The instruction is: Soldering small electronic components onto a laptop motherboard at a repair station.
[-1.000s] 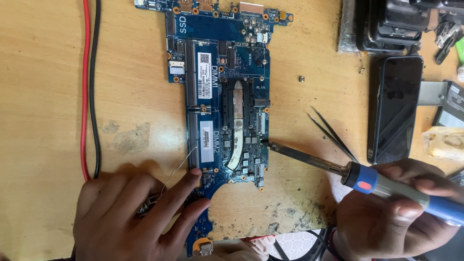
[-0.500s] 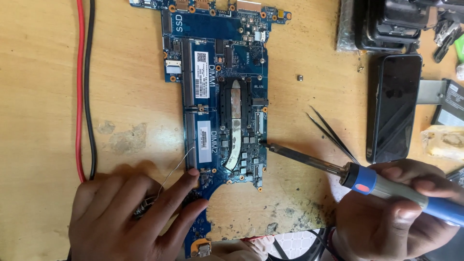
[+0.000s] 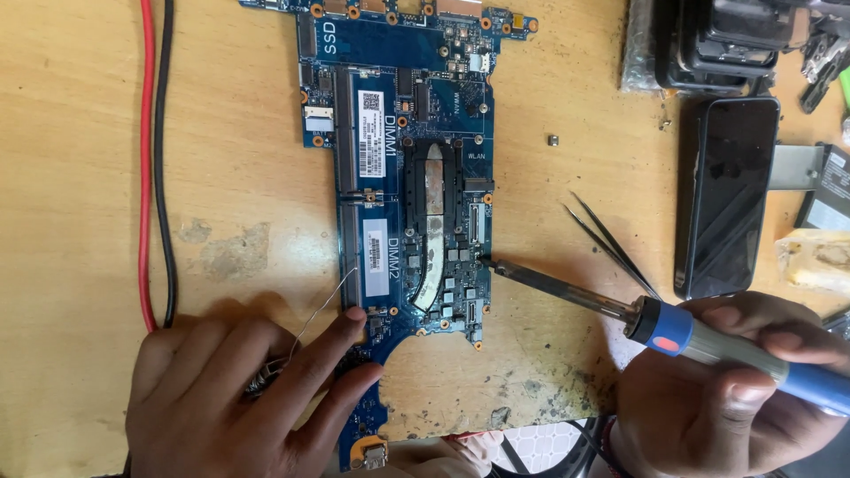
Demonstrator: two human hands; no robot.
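Note:
A blue laptop circuit board (image 3: 403,133) lies on the wooden table (image 3: 80,133). My right hand (image 3: 726,389) grips a soldering iron (image 3: 691,332) with a blue and orange handle; its tip touches the board's right edge near some small chips. My left hand (image 3: 239,389) rests flat on the board's lower left corner. It pinches a thin solder wire (image 3: 328,305) that rises toward the lower memory slot.
Red and black cables (image 3: 150,159) run down the table's left side. Black tweezers (image 3: 611,243) lie right of the board, beside a dark phone (image 3: 726,195). A small screw (image 3: 552,140) sits near the phone. Dark parts are stacked at the top right.
The view has shifted slightly; hands, iron tip and wire stay in the same place on the board.

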